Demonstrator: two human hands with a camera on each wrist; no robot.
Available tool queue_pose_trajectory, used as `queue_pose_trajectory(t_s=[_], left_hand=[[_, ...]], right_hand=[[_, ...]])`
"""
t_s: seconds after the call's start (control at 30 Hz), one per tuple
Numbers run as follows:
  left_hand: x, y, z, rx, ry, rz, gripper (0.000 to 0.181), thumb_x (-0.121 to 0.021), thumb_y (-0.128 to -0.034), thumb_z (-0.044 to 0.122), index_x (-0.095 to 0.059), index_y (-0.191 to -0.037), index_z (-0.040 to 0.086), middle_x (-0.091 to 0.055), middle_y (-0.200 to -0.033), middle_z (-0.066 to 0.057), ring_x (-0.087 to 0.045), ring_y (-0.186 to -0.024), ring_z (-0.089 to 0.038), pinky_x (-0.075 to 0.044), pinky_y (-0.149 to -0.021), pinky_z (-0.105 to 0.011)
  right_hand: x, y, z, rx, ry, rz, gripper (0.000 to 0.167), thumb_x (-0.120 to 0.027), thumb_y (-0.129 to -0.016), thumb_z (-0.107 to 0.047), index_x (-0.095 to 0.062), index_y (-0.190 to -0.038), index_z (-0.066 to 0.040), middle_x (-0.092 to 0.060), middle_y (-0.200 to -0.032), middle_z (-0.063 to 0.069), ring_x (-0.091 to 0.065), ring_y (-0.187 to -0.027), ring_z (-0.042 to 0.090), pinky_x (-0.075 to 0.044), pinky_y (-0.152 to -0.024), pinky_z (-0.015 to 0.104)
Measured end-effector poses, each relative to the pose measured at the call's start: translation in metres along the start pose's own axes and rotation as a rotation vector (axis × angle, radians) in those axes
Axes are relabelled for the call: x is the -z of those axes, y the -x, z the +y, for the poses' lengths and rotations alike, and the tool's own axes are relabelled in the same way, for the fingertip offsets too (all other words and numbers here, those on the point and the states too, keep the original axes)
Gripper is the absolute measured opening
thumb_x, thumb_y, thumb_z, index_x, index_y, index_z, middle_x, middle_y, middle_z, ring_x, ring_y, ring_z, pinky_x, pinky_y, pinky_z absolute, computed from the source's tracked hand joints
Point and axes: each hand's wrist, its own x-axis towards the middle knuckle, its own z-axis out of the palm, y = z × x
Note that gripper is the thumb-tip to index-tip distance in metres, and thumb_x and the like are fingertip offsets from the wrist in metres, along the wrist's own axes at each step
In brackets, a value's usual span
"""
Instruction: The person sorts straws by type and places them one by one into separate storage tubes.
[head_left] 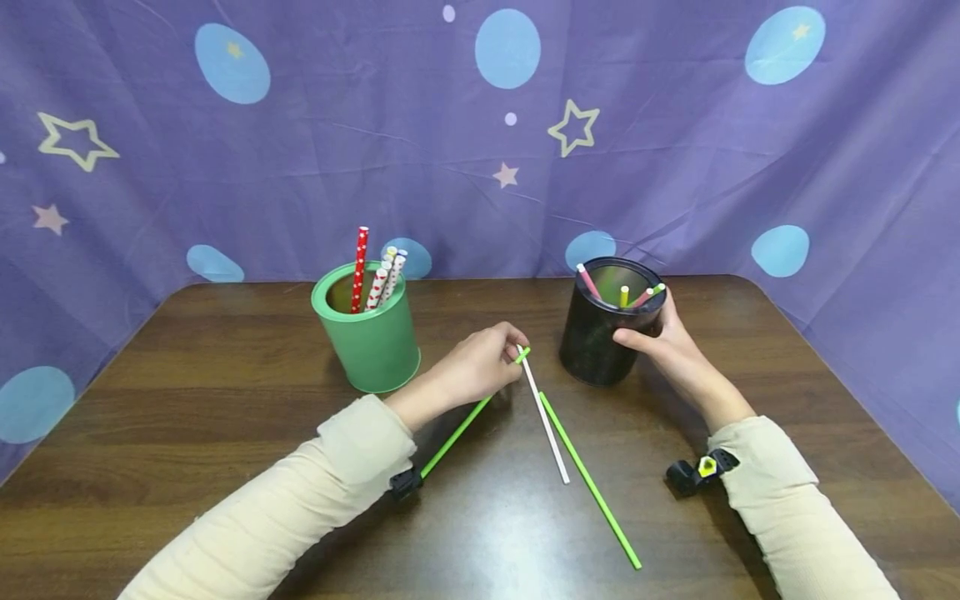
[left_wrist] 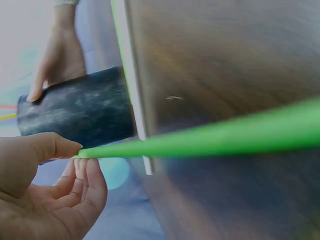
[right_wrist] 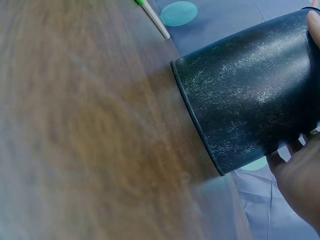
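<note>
My left hand [head_left: 483, 362] pinches a green straw [head_left: 459, 435] near its far end, between thumb and fingertips in the left wrist view. This straw slants over the table and crosses the upper end of a white straw [head_left: 547, 425]. Another green straw [head_left: 592, 483] lies on the tabletop beside the white one. On the right, my right hand [head_left: 678, 354] grips the side of a black can [head_left: 600, 346], its thumb on the front near the rim. Several pink, yellow and green straws stand inside that can. The right wrist view shows the can's dark wall [right_wrist: 245, 95] and base.
A green can [head_left: 378, 346] stands at the back left, holding a red dotted straw [head_left: 360, 267] and several white patterned ones. Behind the brown wooden table [head_left: 187, 400] hangs a purple curtain [head_left: 420, 125] with stars and blue spots.
</note>
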Motion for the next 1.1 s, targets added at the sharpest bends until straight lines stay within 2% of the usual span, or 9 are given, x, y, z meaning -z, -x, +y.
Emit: queue_pose_trajectory(t_s=[0.2,0.37,0.57,0.8,1.1], left_hand=[[0.007,-0.002,0.009,-0.055,0.082,0.065,0.028,-0.062,-0.0862,0.002,-0.066,-0.114,0.003,-0.064,-0.092,-0.002,-0.059,-0.086,-0.015,-0.047,-0.078,-0.025],[0.016,-0.001,0.017,-0.115,0.132,0.106,0.025,-0.061,-0.0881,0.002,-0.067,-0.113,0.002,-0.062,-0.090,-0.002,-0.055,-0.082,-0.014,-0.045,-0.074,-0.024],[0.021,0.000,0.027,-0.181,0.239,0.182,0.021,-0.063,-0.0901,0.002,-0.065,-0.111,0.004,-0.061,-0.092,-0.002,-0.056,-0.082,-0.014,-0.046,-0.075,-0.023],[0.025,0.005,0.041,-0.258,0.350,0.285,0.019,-0.065,-0.0913,0.001,-0.065,-0.110,0.002,-0.062,-0.092,-0.005,-0.057,-0.081,-0.015,-0.048,-0.073,-0.023],[0.028,0.006,0.054,-0.343,0.502,0.450,0.018,-0.064,-0.0925,0.001,-0.064,-0.111,0.002,-0.061,-0.098,-0.007,-0.059,-0.092,-0.018,-0.049,-0.077,-0.024]], right_hand=[[0.000,0.000,0.001,0.009,-0.003,-0.002,0.060,-0.065,-0.087,0.003,-0.032,-0.131,-0.021,-0.043,-0.134,0.005,-0.037,-0.127,0.015,-0.031,-0.103,0.023],[0.000,0.001,0.001,0.009,-0.008,-0.004,0.064,-0.065,-0.088,0.003,-0.030,-0.135,-0.021,-0.042,-0.134,0.004,-0.037,-0.127,0.015,-0.030,-0.103,0.023],[0.000,0.001,0.000,0.000,-0.008,0.000,0.065,-0.066,-0.088,0.002,-0.030,-0.136,-0.022,-0.044,-0.133,0.004,-0.039,-0.126,0.015,-0.031,-0.102,0.022],[0.000,0.001,0.000,-0.002,-0.013,-0.003,0.064,-0.066,-0.088,0.002,-0.030,-0.135,-0.022,-0.043,-0.134,0.004,-0.038,-0.126,0.015,-0.031,-0.103,0.023],[0.000,0.001,-0.001,0.000,-0.020,0.000,0.067,-0.066,-0.087,0.002,-0.030,-0.138,-0.021,-0.043,-0.134,0.004,-0.038,-0.126,0.015,-0.030,-0.103,0.023]])
